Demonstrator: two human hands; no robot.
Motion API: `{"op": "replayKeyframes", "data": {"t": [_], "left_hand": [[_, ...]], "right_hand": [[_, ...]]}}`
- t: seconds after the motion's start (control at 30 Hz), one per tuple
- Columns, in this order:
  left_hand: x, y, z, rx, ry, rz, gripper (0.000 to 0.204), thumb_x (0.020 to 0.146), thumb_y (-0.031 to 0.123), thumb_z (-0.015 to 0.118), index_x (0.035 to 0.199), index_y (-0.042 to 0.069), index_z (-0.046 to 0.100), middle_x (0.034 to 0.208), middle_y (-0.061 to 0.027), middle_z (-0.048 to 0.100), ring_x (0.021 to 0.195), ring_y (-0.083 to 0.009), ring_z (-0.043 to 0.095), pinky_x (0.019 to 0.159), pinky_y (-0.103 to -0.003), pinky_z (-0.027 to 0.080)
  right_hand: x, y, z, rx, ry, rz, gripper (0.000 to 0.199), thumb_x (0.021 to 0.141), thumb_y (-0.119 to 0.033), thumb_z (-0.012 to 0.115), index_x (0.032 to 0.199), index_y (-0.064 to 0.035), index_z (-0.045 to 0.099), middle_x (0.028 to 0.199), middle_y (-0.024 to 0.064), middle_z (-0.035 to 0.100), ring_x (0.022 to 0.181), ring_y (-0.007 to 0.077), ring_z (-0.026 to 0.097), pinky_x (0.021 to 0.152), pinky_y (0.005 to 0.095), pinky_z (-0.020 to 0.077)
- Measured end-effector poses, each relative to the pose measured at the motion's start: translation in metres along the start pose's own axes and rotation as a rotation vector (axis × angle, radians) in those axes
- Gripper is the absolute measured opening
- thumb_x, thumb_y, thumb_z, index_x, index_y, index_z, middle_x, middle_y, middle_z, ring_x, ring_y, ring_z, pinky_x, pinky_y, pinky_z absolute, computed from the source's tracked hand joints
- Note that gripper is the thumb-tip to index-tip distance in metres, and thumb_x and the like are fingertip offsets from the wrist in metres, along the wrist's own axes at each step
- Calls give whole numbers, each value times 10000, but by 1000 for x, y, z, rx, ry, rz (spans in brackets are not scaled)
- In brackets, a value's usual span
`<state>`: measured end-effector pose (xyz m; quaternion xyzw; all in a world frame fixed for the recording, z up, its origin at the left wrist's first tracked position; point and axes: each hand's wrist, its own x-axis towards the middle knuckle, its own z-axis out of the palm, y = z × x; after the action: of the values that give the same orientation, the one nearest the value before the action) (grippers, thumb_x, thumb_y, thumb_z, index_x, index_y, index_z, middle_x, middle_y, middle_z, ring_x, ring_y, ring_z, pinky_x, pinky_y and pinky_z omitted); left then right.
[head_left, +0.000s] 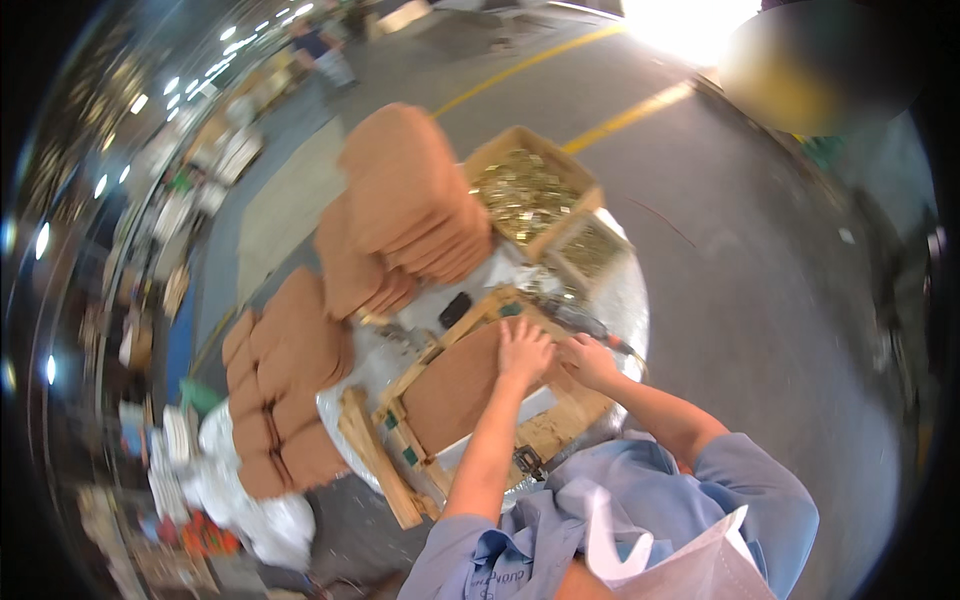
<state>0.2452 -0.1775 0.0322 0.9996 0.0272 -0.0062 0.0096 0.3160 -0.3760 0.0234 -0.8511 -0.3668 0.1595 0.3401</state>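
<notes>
While the left hand [526, 350] lay with its fingers spread over the brown, textured panel with a rounded end [452, 390], the right hand [592, 362] was bent at the frame's edge just beside it; I could not tell whether it pinched anything. The panel sat inside a pale, rectangular wooden frame [570, 421] with small green patches, whose bars probably kept it from sliding, and the flat left palm seemed to steady it from above.

The frame rested on a table wrapped in shiny clear plastic [628, 290], perhaps covered to spare its surface. Beyond it, a tall stack of brown, rounded panels [400, 170] stood beside an open wooden box [588, 205] of gold-coloured metal pieces [522, 195], seemingly grouped for easy reach. A dark grey power tool [580, 322] lay near the right hand, likely to be handy there.
</notes>
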Motion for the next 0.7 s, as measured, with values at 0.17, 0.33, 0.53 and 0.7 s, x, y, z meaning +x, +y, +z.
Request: {"op": "replayKeyframes", "data": {"t": [0.17, 0.33, 0.53, 0.7], "left_hand": [[-10, 7, -10, -15, 54, -84, 353, 1060, 430, 553, 1243, 204, 753, 1468, -60, 656, 1532, -401, 435, 1269, -747, 164], [-3, 3, -22, -33, 82, -127, 330, 1018, 405, 596, 1226, 206, 758, 1452, -70, 664, 1519, -426, 447, 1265, -761, 157], [0, -5, -33, -3, 90, -102, 368, 994, 406, 628, 1276, 197, 741, 1425, -105, 681, 1527, -423, 445, 1276, -754, 139], [3, -15, -41, 64, 121, -62, 332, 980, 422, 653, 1231, 231, 757, 1441, -76, 678, 1509, -421, 463, 1269, -762, 157]], "right_hand": [[40, 6, 20, -285, 54, -309, 639, 786, -217, 808, 1369, -119, 566, 1345, 109, 599, 1239, 337, 617, 993, 470, 541], [70, 11, 31, -312, -47, -306, 602, 788, -198, 777, 1342, -107, 562, 1272, 115, 584, 1203, 334, 609, 967, 450, 524], [78, 5, 42, -310, 5, -292, 695, 785, -183, 788, 1428, -115, 535, 1292, 121, 566, 1230, 339, 582, 990, 437, 503], [96, -6, 58, -311, 59, -257, 641, 825, -153, 774, 1420, -108, 539, 1339, 117, 565, 1241, 323, 590, 1000, 418, 525]]}}
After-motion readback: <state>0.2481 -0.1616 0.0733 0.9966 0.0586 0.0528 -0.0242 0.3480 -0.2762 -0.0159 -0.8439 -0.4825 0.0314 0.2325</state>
